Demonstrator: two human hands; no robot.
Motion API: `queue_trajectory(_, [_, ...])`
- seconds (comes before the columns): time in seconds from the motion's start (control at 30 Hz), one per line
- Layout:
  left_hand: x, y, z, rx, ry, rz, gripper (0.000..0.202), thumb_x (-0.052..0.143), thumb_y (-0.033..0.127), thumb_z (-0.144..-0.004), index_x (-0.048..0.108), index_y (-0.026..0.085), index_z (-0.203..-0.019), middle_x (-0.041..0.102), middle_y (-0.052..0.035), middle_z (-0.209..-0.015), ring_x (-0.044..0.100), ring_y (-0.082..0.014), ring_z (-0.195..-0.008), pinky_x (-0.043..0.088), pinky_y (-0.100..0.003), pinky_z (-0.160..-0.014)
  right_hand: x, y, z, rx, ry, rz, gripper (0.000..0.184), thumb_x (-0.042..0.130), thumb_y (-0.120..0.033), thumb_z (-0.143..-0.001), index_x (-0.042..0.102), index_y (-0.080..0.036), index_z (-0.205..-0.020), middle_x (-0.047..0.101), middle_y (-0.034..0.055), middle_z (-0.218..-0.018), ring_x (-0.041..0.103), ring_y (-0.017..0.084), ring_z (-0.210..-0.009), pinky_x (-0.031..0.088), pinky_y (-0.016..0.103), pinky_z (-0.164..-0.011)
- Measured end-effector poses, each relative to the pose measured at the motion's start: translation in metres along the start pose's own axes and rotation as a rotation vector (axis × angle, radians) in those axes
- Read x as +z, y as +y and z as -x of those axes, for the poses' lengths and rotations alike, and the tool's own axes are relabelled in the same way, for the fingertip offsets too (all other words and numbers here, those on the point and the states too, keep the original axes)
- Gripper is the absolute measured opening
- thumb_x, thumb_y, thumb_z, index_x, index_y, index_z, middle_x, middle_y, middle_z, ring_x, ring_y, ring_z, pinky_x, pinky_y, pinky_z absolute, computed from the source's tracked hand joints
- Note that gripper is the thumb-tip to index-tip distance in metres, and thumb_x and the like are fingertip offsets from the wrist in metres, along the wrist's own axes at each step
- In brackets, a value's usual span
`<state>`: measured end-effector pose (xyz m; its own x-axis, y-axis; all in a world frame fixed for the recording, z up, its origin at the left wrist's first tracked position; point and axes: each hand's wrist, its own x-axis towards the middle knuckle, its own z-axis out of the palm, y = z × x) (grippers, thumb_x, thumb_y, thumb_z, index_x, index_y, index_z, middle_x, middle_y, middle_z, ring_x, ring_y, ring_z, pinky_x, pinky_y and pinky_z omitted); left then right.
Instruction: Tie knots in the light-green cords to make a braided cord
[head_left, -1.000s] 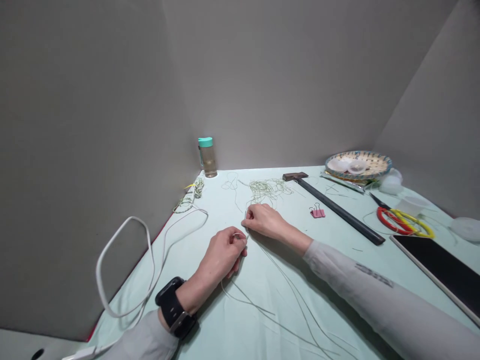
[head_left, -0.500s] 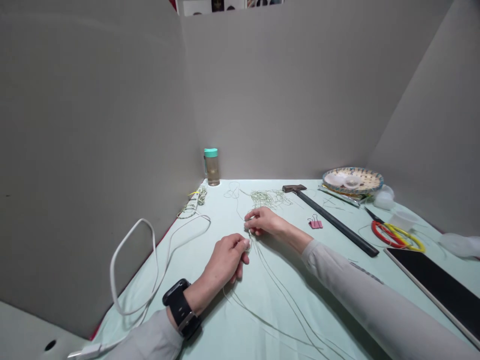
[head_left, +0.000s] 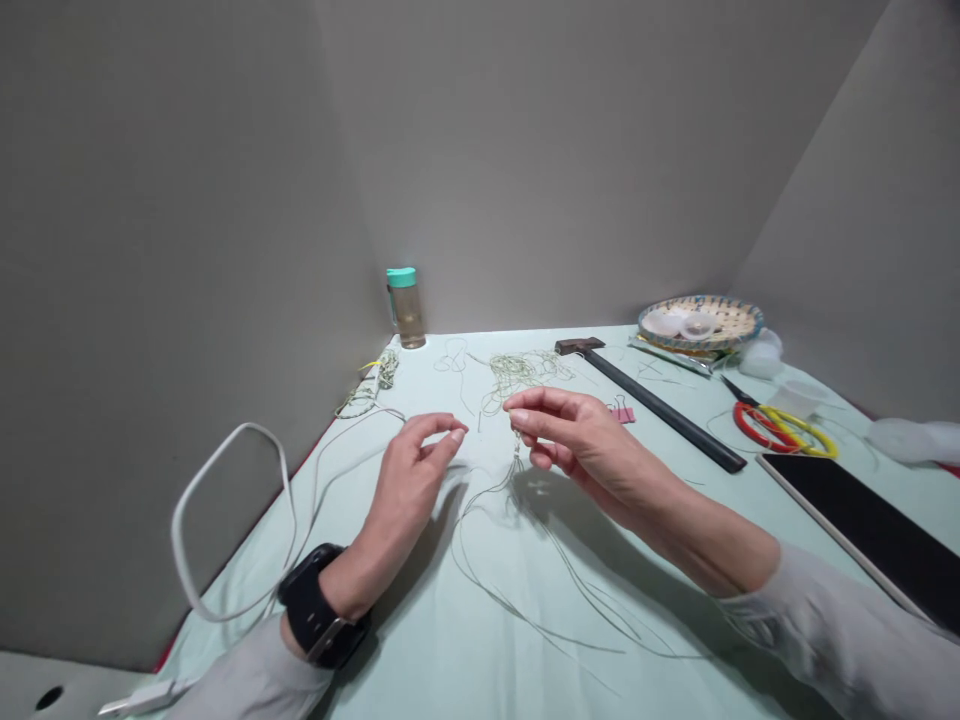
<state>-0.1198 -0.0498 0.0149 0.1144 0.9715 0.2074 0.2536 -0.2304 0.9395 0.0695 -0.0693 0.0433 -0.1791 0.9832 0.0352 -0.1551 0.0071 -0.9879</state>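
A short knotted cord [head_left: 517,447] hangs from the pinched fingertips of my right hand [head_left: 574,435], raised a little above the table. Its long loose strands [head_left: 570,570] fan down and lie across the cloth toward me. To the left, my left hand [head_left: 416,475] is off the cord, thumb and forefinger held slightly apart with nothing visible between them. A black watch [head_left: 322,605] sits on the left wrist. Behind the hands lies a tangled heap of green cord [head_left: 517,372]. The top end of the held piece is hidden by my fingers.
A hammer [head_left: 637,395], a pink binder clip [head_left: 622,414], red-and-yellow scissors [head_left: 784,430] and a dark tablet [head_left: 862,530] lie to the right. A woven basket [head_left: 701,322] is at the back right, a bottle [head_left: 407,310] at the back left. A white cable [head_left: 180,540] loops at left.
My left hand has let go of the cord and moved left. My right hand has lifted the knotted piece and turned, so it now hangs down. The camera view has shifted slightly.
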Motion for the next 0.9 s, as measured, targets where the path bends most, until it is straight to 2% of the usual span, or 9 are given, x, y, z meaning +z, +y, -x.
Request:
queue_trajectory(0.1, [0.003, 0.015, 0.008, 0.038, -0.089, 0.069, 0.014, 0.061, 0.028, -0.090, 0.067, 0.016, -0.096, 0.066, -0.0053, -0.107, 0.059, -0.0235, -0.105, 0.045, -0.045, -0.094, -0.003, -0.002, 0.014, -0.020, -0.009, -0.026, 0.017, 0.073, -0.027, -0.078, 0.067, -0.017, -0.091, 0.054, -0.0032, -0.073, 0.047, 0.007, -0.062, 0.039, 0.020, -0.054])
queue_trajectory(0.23, [0.010, 0.027, 0.021, 0.024, -0.241, 0.202, 0.011, 0.060, 0.027, -0.092, 0.068, 0.023, -0.098, 0.069, 0.0002, -0.101, 0.061, -0.0168, -0.099, 0.046, -0.028, -0.089, -0.004, -0.002, 0.018, -0.048, -0.024, -0.034, 0.012, 0.071, -0.025, -0.081, 0.068, -0.017, -0.088, 0.057, -0.0025, -0.073, 0.049, 0.007, -0.063, 0.040, 0.019, -0.055])
queue_trajectory(0.33, [0.012, 0.030, 0.029, -0.007, -0.318, 0.267, 0.009, 0.062, 0.027, -0.091, 0.070, 0.024, -0.093, 0.068, 0.0022, -0.089, 0.059, -0.0134, -0.089, 0.045, -0.022, -0.081, 0.000, -0.004, 0.019, -0.060, -0.030, -0.033, 0.012, 0.071, -0.026, -0.082, 0.068, -0.017, -0.090, 0.060, -0.0021, -0.072, 0.051, 0.007, -0.062, 0.040, 0.019, -0.054])
queue_trajectory(0.5, [0.008, 0.034, 0.034, -0.043, -0.400, 0.352, 0.018, 0.059, 0.025, -0.092, 0.069, 0.019, -0.077, 0.061, 0.0016, -0.072, 0.055, -0.0128, -0.078, 0.044, -0.022, -0.075, 0.005, -0.008, 0.024, -0.078, -0.036, -0.022, 0.013, 0.073, -0.027, -0.082, 0.069, -0.018, -0.091, 0.060, -0.0033, -0.066, 0.050, 0.006, -0.056, 0.040, 0.018, -0.052])
queue_trajectory(0.73, [0.005, 0.045, 0.034, -0.116, -0.486, 0.505, 0.016, 0.060, 0.024, -0.090, 0.070, 0.018, -0.080, 0.062, 0.0006, -0.067, 0.051, -0.0098, -0.060, 0.044, -0.020, -0.058, 0.011, -0.020, 0.035, -0.153, -0.017, -0.007, 0.011, 0.074, -0.026, -0.081, 0.069, -0.020, -0.089, 0.060, -0.0053, -0.064, 0.049, 0.005, -0.053, 0.041, 0.016, -0.050])
queue_trajectory(0.8, [0.004, 0.046, 0.035, -0.128, -0.504, 0.531, 0.016, 0.059, 0.024, -0.090, 0.071, 0.017, -0.080, 0.063, -0.0008, -0.068, 0.052, -0.0101, -0.060, 0.045, -0.020, -0.058, 0.014, -0.022, 0.038, -0.174, -0.013, 0.015, 0.009, 0.073, -0.026, -0.082, 0.069, -0.021, -0.089, 0.060, -0.0052, -0.065, 0.050, 0.006, -0.054, 0.042, 0.017, -0.050])
queue_trajectory(0.9, [0.003, 0.048, 0.037, -0.131, -0.553, 0.560, 0.018, 0.058, 0.023, -0.090, 0.073, 0.016, -0.083, 0.069, -0.0045, -0.080, 0.055, -0.0099, -0.061, 0.047, -0.019, -0.055, 0.017, -0.024, 0.041, -0.185, -0.023, 0.035, 0.007, 0.071, -0.024, -0.083, 0.068, -0.022, -0.088, 0.061, -0.0049, -0.064, 0.052, 0.006, -0.056, 0.043, 0.017, -0.052])
